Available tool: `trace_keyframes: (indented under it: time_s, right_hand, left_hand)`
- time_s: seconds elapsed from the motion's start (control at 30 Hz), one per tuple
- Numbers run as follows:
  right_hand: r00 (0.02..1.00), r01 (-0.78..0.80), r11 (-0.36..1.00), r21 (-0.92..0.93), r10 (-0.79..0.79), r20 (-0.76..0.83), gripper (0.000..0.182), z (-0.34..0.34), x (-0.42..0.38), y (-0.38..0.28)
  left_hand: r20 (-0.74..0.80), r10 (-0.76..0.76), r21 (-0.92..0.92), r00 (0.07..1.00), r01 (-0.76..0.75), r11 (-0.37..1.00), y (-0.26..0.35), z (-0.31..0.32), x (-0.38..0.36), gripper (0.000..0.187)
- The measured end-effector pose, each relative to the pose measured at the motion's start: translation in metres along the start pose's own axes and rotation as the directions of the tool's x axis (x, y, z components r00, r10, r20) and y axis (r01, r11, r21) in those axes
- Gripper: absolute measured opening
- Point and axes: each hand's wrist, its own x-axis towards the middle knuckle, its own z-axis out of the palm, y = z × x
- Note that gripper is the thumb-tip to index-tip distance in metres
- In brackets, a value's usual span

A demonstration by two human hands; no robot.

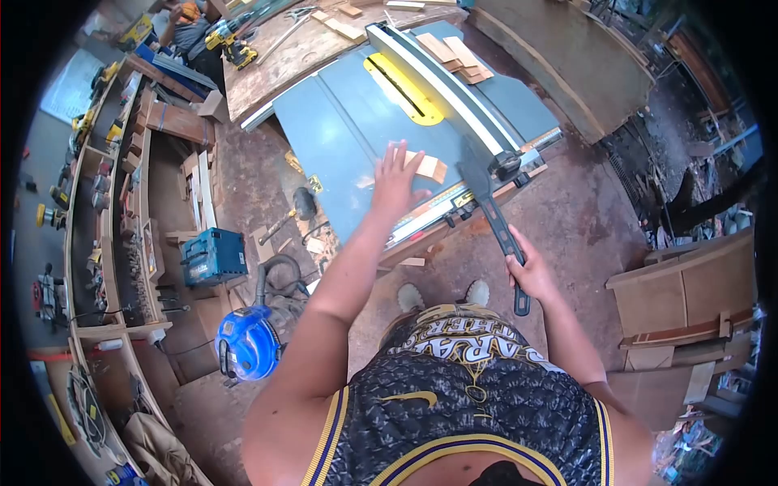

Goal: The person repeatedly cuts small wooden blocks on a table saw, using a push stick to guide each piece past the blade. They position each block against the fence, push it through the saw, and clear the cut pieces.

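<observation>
1. While the left hand (395, 180) lies flat w/ fingers spread on the blue table saw top (340, 138), the small wood block (427, 168) sits just beyond its fingertips, touching or nearly so; can't tell which. The block is between that hand and the rip fence (442, 85).
2. The block's long axis runs roughly across the fence line, tilted a bit. It lies ahead of the person and slightly right of the left hand. The left hand is clearly the nearer 1; the right is well apart from the block, down off the table edge.
3. The right hand (531, 271) is closed round the lower part of a long dark push stick (494, 219). The stick slants up-left, its upper end over the table's near edge beside the fence end.
4. The yellow blade insert (403, 87) is farther up the table, left of the fence and apart from the block.
5. More wood offcuts (458, 57) lie beyond the fence. A blue vac (247, 340) sits on the floor to the left.
</observation>
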Motion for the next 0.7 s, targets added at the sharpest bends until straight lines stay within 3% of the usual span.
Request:
trace_keyframes:
  time_s: [0.03,0.07,0.1,0.17,0.2,0.23,0.27,0.3,0.37,0.4,0.43,0.5,0.53,0.57,0.6,0.63,0.67,0.7]
  right_hand:
    - [1.0,0.0,1.0,0.008,0.0,0.004,0.064,-0.009,0.001,0.003]
    - [0.999,0.022,1.0,-0.009,-0.022,0.026,0.064,-0.019,0.0,0.007]
    - [0.998,0.042,0.999,-0.023,-0.04,0.05,0.065,-0.028,-0.003,0.013]
    - [0.995,0.061,0.998,-0.007,-0.06,0.078,0.065,-0.049,-0.007,0.017]
    - [0.992,0.084,0.996,-0.008,-0.083,0.098,0.065,-0.061,-0.007,0.018]
    - [0.99,0.09,0.996,0.003,-0.09,0.108,0.065,-0.072,-0.008,0.02]
    - [0.99,0.077,0.996,0.047,-0.082,0.116,0.065,-0.081,-0.01,0.023]
    - [0.989,0.068,0.994,0.088,-0.079,0.126,0.064,-0.089,-0.01,0.027]
    - [0.981,0.09,0.99,0.111,-0.108,0.163,0.065,-0.106,-0.006,0.037]
    - [0.975,0.097,0.987,0.127,-0.12,0.185,0.065,-0.112,-0.006,0.04]
    - [0.973,0.102,0.986,0.132,-0.126,0.192,0.065,-0.119,-0.005,0.042]
    - [0.968,0.095,0.987,0.13,-0.122,0.217,0.067,-0.13,-0.005,0.041]
    - [0.968,0.097,0.987,0.13,-0.124,0.219,0.067,-0.136,-0.006,0.04]
    - [0.969,0.098,0.989,0.108,-0.12,0.218,0.067,-0.143,-0.005,0.039]
    - [0.97,0.099,0.991,0.085,-0.116,0.216,0.067,-0.148,-0.005,0.039]
    - [0.969,0.103,0.991,0.082,-0.119,0.217,0.067,-0.153,-0.004,0.041]
    - [0.969,0.107,0.99,0.096,-0.125,0.211,0.067,-0.157,-0.004,0.045]
    - [0.97,0.11,0.988,0.11,-0.131,0.207,0.067,-0.16,-0.005,0.048]
  left_hand:
    - [0.005,0.002,0.007,1.0,-0.002,1.0,-0.006,0.009,0.018,0.062]
    - [0.236,-0.021,-0.04,0.971,0.031,0.999,-0.02,0.019,0.033,0.063]
    - [0.46,-0.034,-0.076,0.887,0.078,0.994,-0.028,0.023,0.038,0.064]
    - [0.555,-0.015,-0.027,0.831,0.036,0.999,-0.018,-0.002,0.053,0.056]
    - [0.561,-0.083,-0.45,0.824,0.387,0.805,-0.017,-0.002,0.054,0.054]
    - [0.593,-0.137,-0.726,0.793,0.6,0.336,-0.013,0.0,0.055,0.054]
    - [0.637,-0.162,-0.771,0.754,0.625,-0.119,-0.007,0.002,0.049,0.064]
    - [0.634,-0.177,-0.773,0.753,0.625,-0.109,0.005,0.001,0.044,0.064]
    - [0.504,-0.011,-0.709,0.864,0.406,-0.577,0.026,0.003,0.042,0.073]
    - [0.443,0.052,-0.688,0.895,0.377,-0.62,0.037,0.007,0.043,0.073]
    - [0.443,0.046,-0.695,0.895,0.375,-0.614,0.047,0.01,0.043,0.073]
    - [0.539,-0.137,-0.758,0.831,0.407,-0.509,0.066,0.014,0.043,0.073]
    - [0.536,-0.228,-0.843,0.813,0.498,-0.204,0.059,0.022,0.045,0.065]
    - [0.529,-0.225,-0.772,0.819,0.574,0.273,0.047,0.027,0.049,0.051]
    - [0.417,-0.129,-0.649,0.9,0.394,0.651,0.046,0.025,0.058,0.046]
    - [0.342,0.013,-0.405,0.94,0.135,0.904,0.047,0.025,0.065,0.043]
    - [0.339,0.01,-0.405,0.941,0.136,0.904,0.049,0.025,0.068,0.043]
    - [0.318,0.033,-0.284,0.947,0.062,0.957,0.053,0.023,0.072,0.048]
